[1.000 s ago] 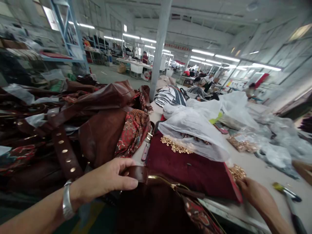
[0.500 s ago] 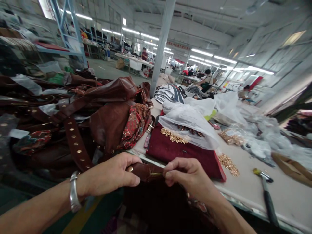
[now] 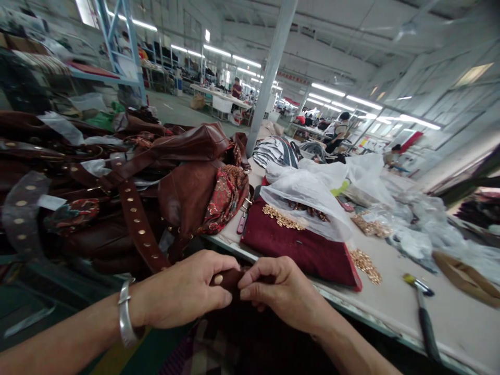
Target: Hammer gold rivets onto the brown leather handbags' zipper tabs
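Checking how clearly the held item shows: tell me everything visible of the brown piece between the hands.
The brown piece looks like smooth, dark leather, with one round gold-coloured stud on its left part. It is held in front of the near edge of the table. The left hand grips it between thumb and fingers; the right hand pinches at its right end. Only a short stretch shows between them; below, it is too dark to trace.

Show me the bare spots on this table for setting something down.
The table has one bare patch between the loose gold pieces beside the maroon cloth and the hammer, another right of the hammer, this side of the brown band. Crowded: the far right, under clear plastic bags, and the left, heaped with brown bags.
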A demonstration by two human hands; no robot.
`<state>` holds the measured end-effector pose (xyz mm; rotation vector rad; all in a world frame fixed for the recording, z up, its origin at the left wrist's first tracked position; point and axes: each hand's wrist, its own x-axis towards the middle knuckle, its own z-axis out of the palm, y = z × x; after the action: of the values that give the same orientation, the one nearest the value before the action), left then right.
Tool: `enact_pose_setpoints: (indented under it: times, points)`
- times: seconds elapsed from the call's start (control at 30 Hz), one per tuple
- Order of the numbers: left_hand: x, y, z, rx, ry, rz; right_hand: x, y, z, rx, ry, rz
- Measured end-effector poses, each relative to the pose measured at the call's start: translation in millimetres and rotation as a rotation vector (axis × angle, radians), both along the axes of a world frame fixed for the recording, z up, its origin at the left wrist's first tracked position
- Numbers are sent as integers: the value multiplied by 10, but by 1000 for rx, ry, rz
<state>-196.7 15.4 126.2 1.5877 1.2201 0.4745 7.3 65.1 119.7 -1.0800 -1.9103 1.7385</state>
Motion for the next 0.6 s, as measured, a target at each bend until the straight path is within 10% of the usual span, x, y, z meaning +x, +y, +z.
enact_pose_setpoints:
  times: [0.4,0.6]
  points:
    - [126,-120,-17,169,149,-2,67,-155,-53,218,-77,-87]
    - [274,-172,53,310,164,-186,266,-160,328,394,-358,72]
